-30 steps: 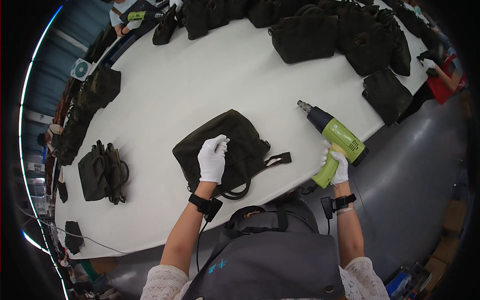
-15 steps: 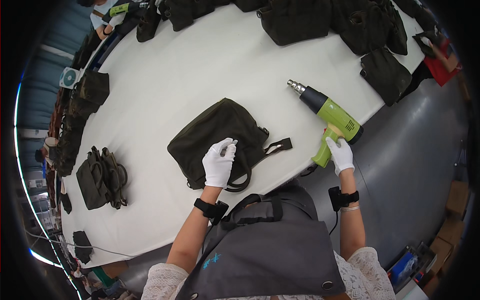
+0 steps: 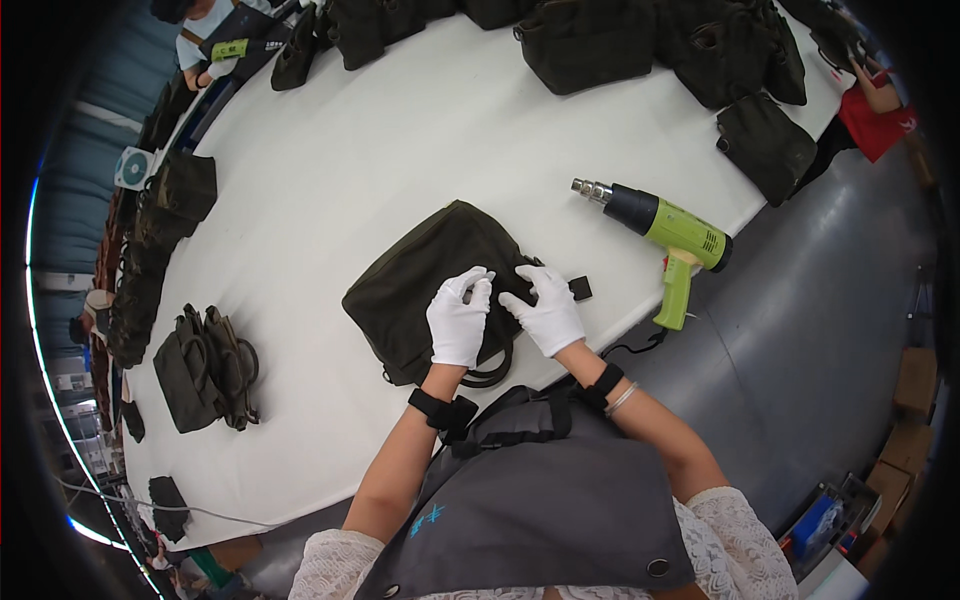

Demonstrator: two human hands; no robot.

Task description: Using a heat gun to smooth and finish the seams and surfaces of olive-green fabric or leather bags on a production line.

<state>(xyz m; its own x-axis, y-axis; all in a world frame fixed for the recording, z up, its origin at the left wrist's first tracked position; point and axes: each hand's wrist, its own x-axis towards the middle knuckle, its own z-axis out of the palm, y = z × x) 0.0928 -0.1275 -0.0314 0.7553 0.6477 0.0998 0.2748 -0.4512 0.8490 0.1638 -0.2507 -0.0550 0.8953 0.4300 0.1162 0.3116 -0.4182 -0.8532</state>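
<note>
A dark olive fabric bag (image 3: 415, 275) lies flat on the white table in front of me, its handle loop toward my body. Above it is my left hand (image 3: 458, 318), white-gloved, with thumb and forefinger drawn together; whatever they pinch is too small to make out. Close beside it, my right hand (image 3: 548, 312), also gloved, hovers at the bag's right side with thumb and fingers curved apart. A green and black heat gun (image 3: 685, 232) lies at the table's right edge, its metal nozzle facing left, touched by neither hand.
More dark bags (image 3: 585, 45) line the far side of the white table (image 3: 300, 200). Folded bags (image 3: 205, 370) sit at the left. A cable (image 3: 220, 515) crosses the near left corner. Another person's gloved hand (image 3: 222, 68) holds a heat gun at the far left. Cardboard boxes (image 3: 905, 430) stand right.
My right hand has let go of the heat gun and moved left to the bag. The heat gun now rests on the table edge. My left hand has shifted slightly right.
</note>
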